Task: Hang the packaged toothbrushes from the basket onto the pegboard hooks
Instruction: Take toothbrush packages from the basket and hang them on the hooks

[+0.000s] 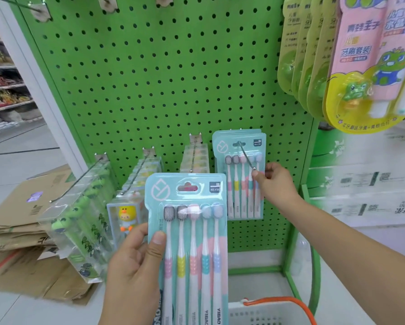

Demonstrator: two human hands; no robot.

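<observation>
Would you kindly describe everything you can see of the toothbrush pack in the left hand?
The toothbrush pack is a teal card under a clear blister holding five upright brushes, heads up, with pink, yellow, coral, teal and blue grips. A leaf logo sits top left, an unthreaded hang slot top centre, and a "NO.Y36" label top right. The left hand grips its left edge, thumb on the front. It is held upright before the pegboard; its bottom runs out of frame.

The held toothbrush pack (192, 242) runs off the frame at 6 o'clock, hiding its 5 handle ends, and the white basket (267, 313) is cropped there too. At 3 o'clock the stacked cartons (372, 184) blur, their print unreadable. The hanging packs (240, 174) hide behind the front 1, their count unclear.
</observation>
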